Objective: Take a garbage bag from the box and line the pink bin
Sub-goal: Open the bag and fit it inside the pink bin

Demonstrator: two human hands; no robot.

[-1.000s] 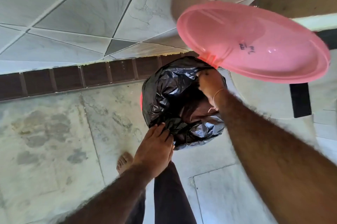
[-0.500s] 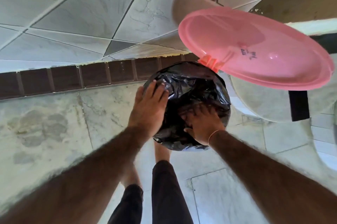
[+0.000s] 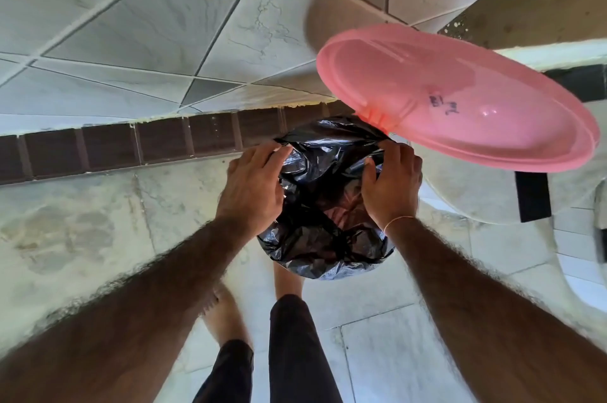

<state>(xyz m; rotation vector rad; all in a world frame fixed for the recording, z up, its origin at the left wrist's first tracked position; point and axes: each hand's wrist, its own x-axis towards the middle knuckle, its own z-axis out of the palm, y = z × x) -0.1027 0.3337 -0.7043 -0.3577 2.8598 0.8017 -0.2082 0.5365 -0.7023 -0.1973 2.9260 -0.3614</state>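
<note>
A black garbage bag (image 3: 323,238) is draped over the mouth of the pink bin, hiding the bin's body. The bin's round pink lid (image 3: 460,100) stands raised at the upper right, hinged at the far rim. My left hand (image 3: 254,187) grips the bag's edge on the left side of the rim. My right hand (image 3: 392,186) holds the bag's edge on the right side, fingers curled over the plastic. The far edge of the bag is stretched between both hands. A little pink shows through the bag's middle. No box is in view.
The bin stands on a pale stone floor against a grey tiled wall (image 3: 164,25) with a dark brown skirting strip (image 3: 131,146). My bare feet and dark trouser legs (image 3: 295,353) are just below the bin. A white rounded fixture (image 3: 486,199) sits at the right.
Both hands have moved to the far part of the rim, left to the left side and right to the right side, and now pull the bag's edge taut there.
</note>
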